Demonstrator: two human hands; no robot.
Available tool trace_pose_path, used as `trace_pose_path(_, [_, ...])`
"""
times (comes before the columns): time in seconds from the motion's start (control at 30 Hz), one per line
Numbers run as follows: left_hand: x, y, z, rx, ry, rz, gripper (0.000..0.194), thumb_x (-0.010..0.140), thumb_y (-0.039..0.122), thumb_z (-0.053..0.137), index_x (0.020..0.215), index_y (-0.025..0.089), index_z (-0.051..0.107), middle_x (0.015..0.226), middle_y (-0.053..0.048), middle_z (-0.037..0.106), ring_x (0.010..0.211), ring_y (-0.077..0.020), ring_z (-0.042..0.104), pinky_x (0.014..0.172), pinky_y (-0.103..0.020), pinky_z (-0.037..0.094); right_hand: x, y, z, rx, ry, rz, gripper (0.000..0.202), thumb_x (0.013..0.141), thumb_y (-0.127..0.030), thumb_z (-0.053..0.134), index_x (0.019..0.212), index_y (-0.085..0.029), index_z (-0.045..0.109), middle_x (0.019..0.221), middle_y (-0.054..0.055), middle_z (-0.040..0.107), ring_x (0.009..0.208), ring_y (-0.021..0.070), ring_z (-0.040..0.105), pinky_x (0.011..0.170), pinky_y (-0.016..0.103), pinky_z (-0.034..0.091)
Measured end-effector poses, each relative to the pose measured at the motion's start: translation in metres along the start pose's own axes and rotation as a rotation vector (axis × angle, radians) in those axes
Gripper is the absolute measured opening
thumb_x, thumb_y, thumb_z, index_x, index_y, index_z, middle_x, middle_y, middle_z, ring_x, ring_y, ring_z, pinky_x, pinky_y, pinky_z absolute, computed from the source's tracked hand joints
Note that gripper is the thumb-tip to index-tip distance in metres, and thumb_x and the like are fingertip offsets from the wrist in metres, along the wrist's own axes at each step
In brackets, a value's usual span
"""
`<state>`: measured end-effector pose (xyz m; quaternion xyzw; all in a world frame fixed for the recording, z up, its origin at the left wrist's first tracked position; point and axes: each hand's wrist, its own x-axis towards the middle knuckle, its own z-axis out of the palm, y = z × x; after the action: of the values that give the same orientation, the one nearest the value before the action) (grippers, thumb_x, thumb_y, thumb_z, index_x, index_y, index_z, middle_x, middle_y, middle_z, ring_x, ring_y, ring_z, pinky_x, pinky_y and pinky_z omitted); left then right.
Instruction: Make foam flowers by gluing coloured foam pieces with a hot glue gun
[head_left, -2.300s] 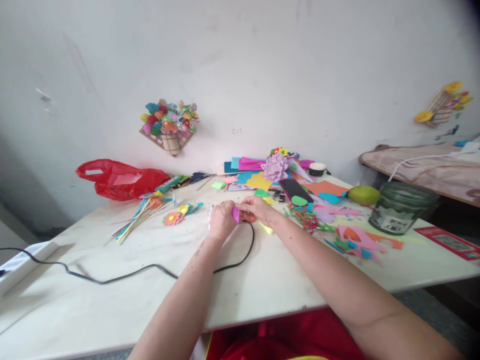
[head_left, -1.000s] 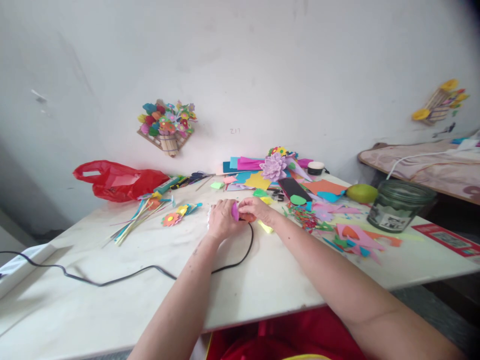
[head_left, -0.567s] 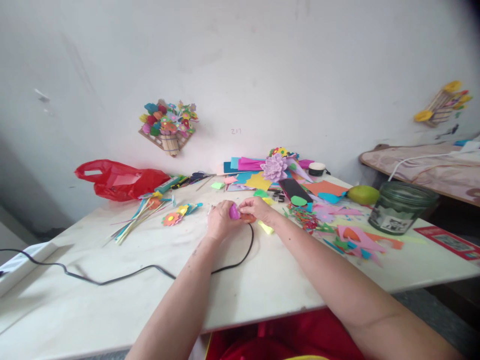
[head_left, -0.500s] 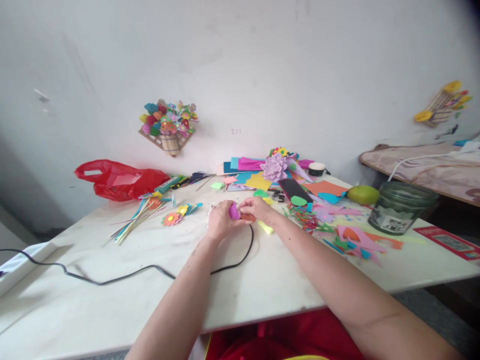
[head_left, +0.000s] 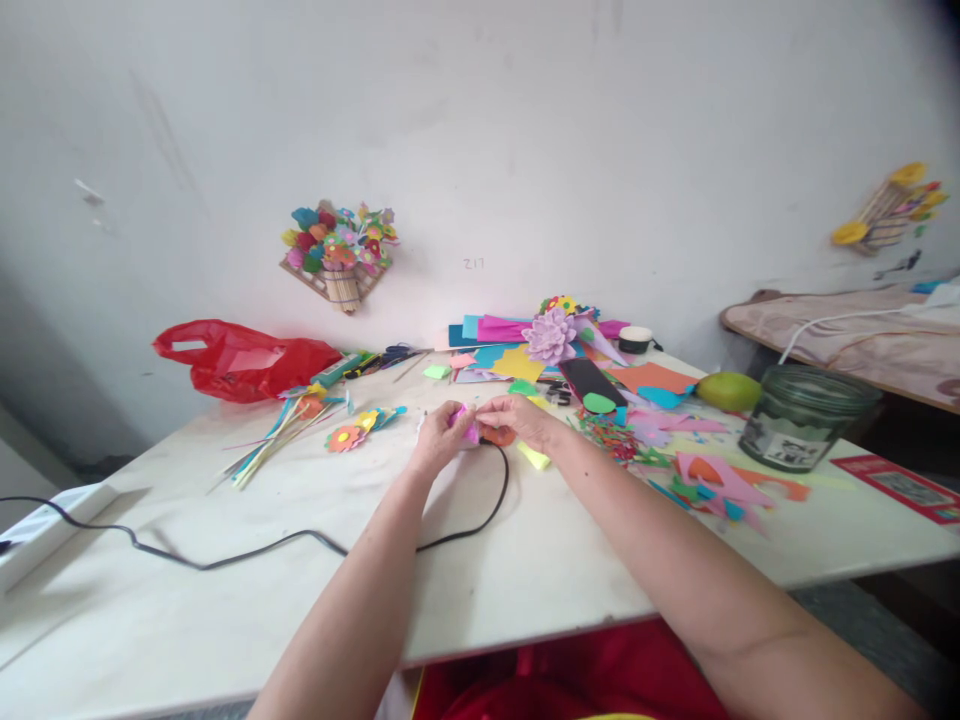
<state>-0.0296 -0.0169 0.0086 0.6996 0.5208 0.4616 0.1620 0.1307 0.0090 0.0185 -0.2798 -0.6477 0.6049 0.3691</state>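
Observation:
Near the middle of the white table [head_left: 300,620], my left hand [head_left: 437,438] pinches a small purple-pink piece [head_left: 470,428]. My right hand [head_left: 517,420] meets it from the right, its thumb and fingers pressed together at the piece's edge. Whether the right fingertips grip the piece itself is too small to tell. Just under the right fingers lies an orange item [head_left: 501,436], beside the end of a black cable [head_left: 457,538]. A yellow strip [head_left: 534,456] rests below my right hand.
Foam flowers [head_left: 346,438] and thin sticks [head_left: 262,450] lie left, before a red bag [head_left: 240,360]. Coloured sheets [head_left: 517,362] are behind my hands. Scraps [head_left: 720,480], a green fruit [head_left: 727,391] and a glass jar [head_left: 806,415] are right. A power strip [head_left: 52,535] sits far left.
My left fingers have shifted around the purple-pink piece, which now looks paler and folded. My right hand has lifted slightly off the orange item, showing more of it.

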Motion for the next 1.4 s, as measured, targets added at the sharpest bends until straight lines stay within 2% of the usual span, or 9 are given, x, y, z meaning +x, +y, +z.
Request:
trace_pose_path(0.53, [0.001,0.002,-0.002,-0.048,-0.060,-0.022,0.037,0.073,0.049,0.040,0.071,0.015,0.055,0.060,0.002,0.050,0.058,-0.0098,0.045,0.053,-0.020,0.036,0.000,0.001,-0.001,0.025,0.004,0.046,0.027,0.061,-0.036,0.064,0.071,-0.012,0.061,0.058,0.001,0.058,0.042,0.0047,0.042,0.040,0.018,0.030])
trace_pose_path(0.93, [0.001,0.004,-0.001,-0.013,-0.054,-0.010,0.037,0.073,0.049,0.039,0.072,0.016,0.057,0.061,0.001,0.052,0.061,-0.0111,0.047,0.056,-0.021,0.037,0.003,0.006,-0.003,-0.003,0.055,0.065,0.021,0.060,-0.029,0.063,0.072,-0.012,0.062,0.057,0.002,0.059,0.042,0.0058,0.046,0.040,0.018,0.032])
trace_pose_path(1.2, [0.002,0.001,0.000,-0.024,-0.055,-0.001,0.038,0.074,0.049,0.039,0.071,0.016,0.057,0.058,0.002,0.050,0.055,-0.0098,0.044,0.052,-0.020,0.035,0.000,-0.005,0.009,0.020,0.129,0.074,0.011,0.058,-0.020,0.060,0.064,-0.011,0.061,0.051,0.001,0.057,0.041,0.0056,0.046,0.040,0.018,0.032])
trace_pose_path(1.4, [0.003,-0.002,0.001,0.005,-0.064,0.016,0.038,0.075,0.048,0.037,0.073,0.016,0.057,0.061,0.001,0.053,0.059,-0.0106,0.046,0.054,-0.020,0.036,0.000,-0.004,0.009,-0.066,0.119,0.054,0.011,0.060,-0.022,0.059,0.064,-0.012,0.059,0.050,-0.001,0.055,0.039,0.0047,0.043,0.038,0.017,0.029])
